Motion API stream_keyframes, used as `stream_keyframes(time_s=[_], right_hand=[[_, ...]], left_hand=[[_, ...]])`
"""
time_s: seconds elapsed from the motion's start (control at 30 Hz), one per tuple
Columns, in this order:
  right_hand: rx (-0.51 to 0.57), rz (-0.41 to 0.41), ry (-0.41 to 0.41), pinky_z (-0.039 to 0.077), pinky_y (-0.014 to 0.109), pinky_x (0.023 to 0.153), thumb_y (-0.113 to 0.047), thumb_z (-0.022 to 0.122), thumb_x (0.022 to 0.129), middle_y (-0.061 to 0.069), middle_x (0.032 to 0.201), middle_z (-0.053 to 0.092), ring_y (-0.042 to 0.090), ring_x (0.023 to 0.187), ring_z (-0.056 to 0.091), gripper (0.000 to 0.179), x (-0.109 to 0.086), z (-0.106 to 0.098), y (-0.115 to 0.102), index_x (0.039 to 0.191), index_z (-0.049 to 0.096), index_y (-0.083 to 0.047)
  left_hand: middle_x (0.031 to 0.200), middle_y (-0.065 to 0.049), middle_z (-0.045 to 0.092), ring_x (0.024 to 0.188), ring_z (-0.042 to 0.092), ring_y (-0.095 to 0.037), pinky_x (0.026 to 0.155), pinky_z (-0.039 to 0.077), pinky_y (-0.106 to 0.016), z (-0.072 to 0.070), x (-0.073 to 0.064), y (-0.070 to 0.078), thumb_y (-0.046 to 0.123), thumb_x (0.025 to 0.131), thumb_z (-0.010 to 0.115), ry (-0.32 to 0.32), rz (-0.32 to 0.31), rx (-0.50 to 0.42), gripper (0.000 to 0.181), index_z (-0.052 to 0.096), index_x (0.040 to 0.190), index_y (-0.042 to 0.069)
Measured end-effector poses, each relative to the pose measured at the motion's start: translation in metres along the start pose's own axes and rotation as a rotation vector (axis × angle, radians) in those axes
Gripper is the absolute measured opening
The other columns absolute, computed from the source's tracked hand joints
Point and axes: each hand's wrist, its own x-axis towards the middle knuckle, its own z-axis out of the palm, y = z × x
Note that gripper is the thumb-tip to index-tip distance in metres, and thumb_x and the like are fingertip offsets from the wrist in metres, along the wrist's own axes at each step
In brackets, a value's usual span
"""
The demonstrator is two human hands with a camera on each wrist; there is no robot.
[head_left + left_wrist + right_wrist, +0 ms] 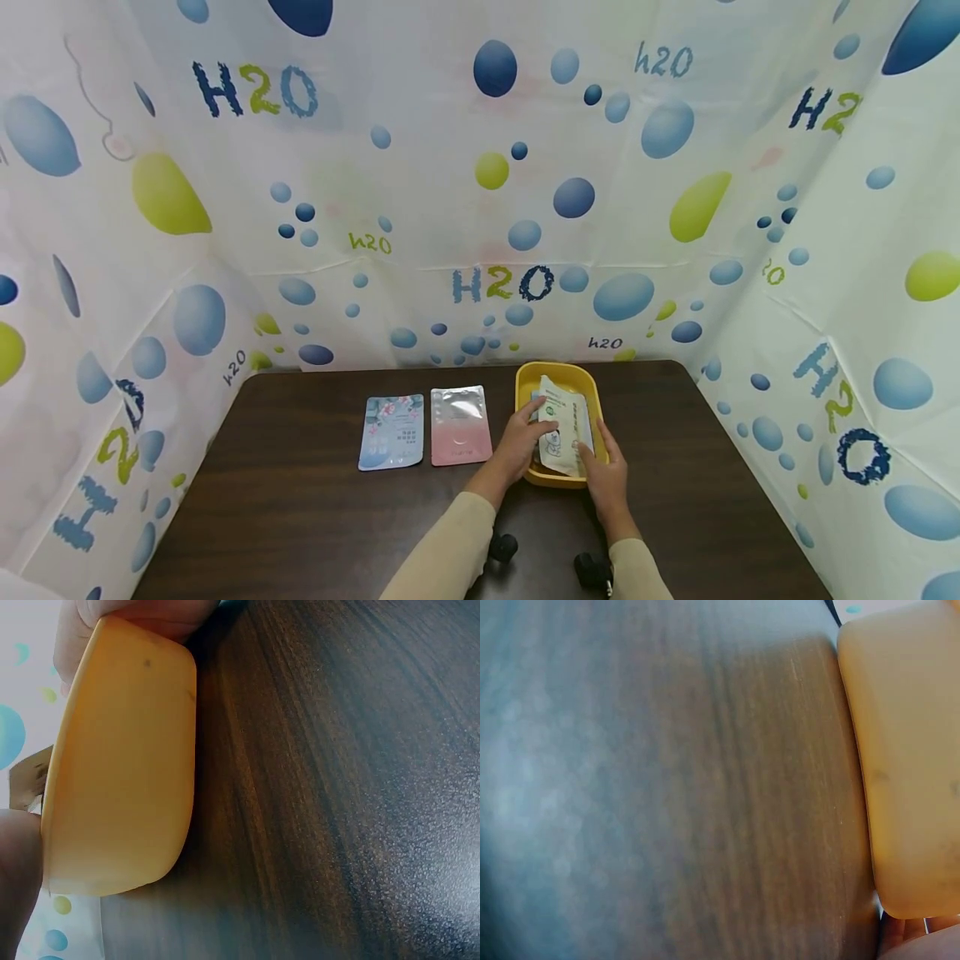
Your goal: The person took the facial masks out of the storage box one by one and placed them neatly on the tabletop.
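A cream sheet mask packet (562, 421) with green print lies tilted in a yellow tray (528, 477), over at least one other packet that is mostly hidden. From the left, my left hand (517, 442) reaches over the rim and pinches the cream packet, index finger and thumb on its left part. My right hand (607, 479) grips the tray's right side, fingers along the outer wall and thumb over the rim against the packet. In the left wrist view a packet corner (30, 778) shows above the tray wall (124, 765).
Left of the tray, a pink and silver packet (461, 427) and a blue floral packet (392, 432) lie flat side by side on the dark wooden table (300, 517). A white patterned curtain (420, 200) surrounds the table's back and sides. Black wrist cameras (504, 547) hang below both wrists.
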Motion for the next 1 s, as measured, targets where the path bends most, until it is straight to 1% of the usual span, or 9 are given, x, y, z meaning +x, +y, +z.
stream_keyframes(time_s=[0.13, 0.27, 0.4, 0.53, 0.67, 0.8, 0.9, 1.0], right_hand=[[0.000, 0.014, 0.001, 0.026, 0.057, 0.124, -0.020, 0.065, 0.101, 0.019, 0.167, 0.029, 0.038, 0.154, 0.027, 0.064, 0.000, 0.000, 0.001, 0.159, 0.038, -0.016], [0.007, 0.020, -0.010, 0.026, 0.056, 0.124, -0.020, 0.064, 0.101, 0.017, 0.168, 0.027, 0.036, 0.155, 0.025, 0.065, -0.001, -0.001, 0.003, 0.160, 0.036, -0.018], [0.020, 0.014, -0.021, 0.024, 0.057, 0.125, -0.022, 0.063, 0.102, 0.017, 0.169, 0.026, 0.037, 0.156, 0.023, 0.065, -0.002, -0.001, 0.002, 0.161, 0.034, -0.019], [0.015, 0.011, -0.024, 0.023, 0.058, 0.125, -0.025, 0.063, 0.102, 0.017, 0.169, 0.025, 0.037, 0.156, 0.022, 0.066, -0.003, -0.001, 0.001, 0.161, 0.034, -0.019], [-0.008, 0.014, -0.017, 0.022, 0.060, 0.125, -0.027, 0.062, 0.102, 0.016, 0.169, 0.026, 0.038, 0.156, 0.022, 0.065, -0.003, -0.002, 0.002, 0.160, 0.035, -0.018], [-0.019, 0.017, -0.005, 0.020, 0.060, 0.126, -0.029, 0.060, 0.104, 0.016, 0.168, 0.027, 0.037, 0.157, 0.022, 0.062, -0.001, -0.001, 0.002, 0.160, 0.037, -0.018], [-0.017, 0.013, -0.003, 0.020, 0.060, 0.126, -0.027, 0.058, 0.105, 0.015, 0.168, 0.028, 0.037, 0.157, 0.022, 0.059, -0.001, -0.001, 0.000, 0.159, 0.037, -0.018], [-0.013, 0.005, -0.003, 0.020, 0.060, 0.126, -0.025, 0.058, 0.105, 0.016, 0.168, 0.028, 0.038, 0.157, 0.022, 0.059, -0.001, -0.001, -0.002, 0.159, 0.037, -0.017]], left_hand=[[0.154, -0.025, 0.046, 0.132, 0.055, -0.033, 0.108, 0.051, -0.039, 0.000, -0.001, -0.001, 0.005, 0.096, 0.060, 0.013, 0.022, -0.047, 0.067, 0.034, 0.158, 0.003], [0.159, -0.023, 0.040, 0.138, 0.051, -0.033, 0.114, 0.045, -0.045, -0.001, -0.002, -0.001, 0.005, 0.097, 0.059, 0.015, 0.019, -0.083, 0.067, 0.033, 0.159, 0.004], [0.161, -0.024, 0.036, 0.141, 0.048, -0.035, 0.116, 0.043, -0.048, -0.001, -0.004, -0.001, 0.005, 0.097, 0.058, 0.011, 0.028, -0.104, 0.068, 0.032, 0.159, 0.005], [0.164, -0.024, 0.031, 0.144, 0.044, -0.036, 0.118, 0.041, -0.048, -0.003, -0.005, -0.001, 0.006, 0.098, 0.055, 0.009, 0.059, -0.131, 0.067, 0.029, 0.160, 0.005], [0.167, -0.023, 0.024, 0.150, 0.036, -0.037, 0.122, 0.034, -0.050, -0.005, -0.007, -0.002, 0.005, 0.100, 0.051, 0.003, 0.098, -0.161, 0.067, 0.025, 0.161, 0.003], [0.169, -0.021, 0.020, 0.154, 0.028, -0.037, 0.125, 0.026, -0.051, -0.007, -0.006, 0.001, 0.008, 0.100, 0.049, 0.007, 0.112, -0.174, 0.065, 0.026, 0.161, 0.004], [0.170, -0.019, 0.019, 0.156, 0.023, -0.035, 0.127, 0.021, -0.050, -0.011, -0.003, 0.004, 0.009, 0.100, 0.047, 0.026, 0.121, -0.177, 0.064, 0.028, 0.161, 0.006], [0.170, -0.017, 0.019, 0.157, 0.022, -0.033, 0.128, 0.020, -0.049, -0.017, -0.002, 0.008, 0.009, 0.099, 0.047, 0.036, 0.123, -0.203, 0.065, 0.027, 0.161, 0.008]])
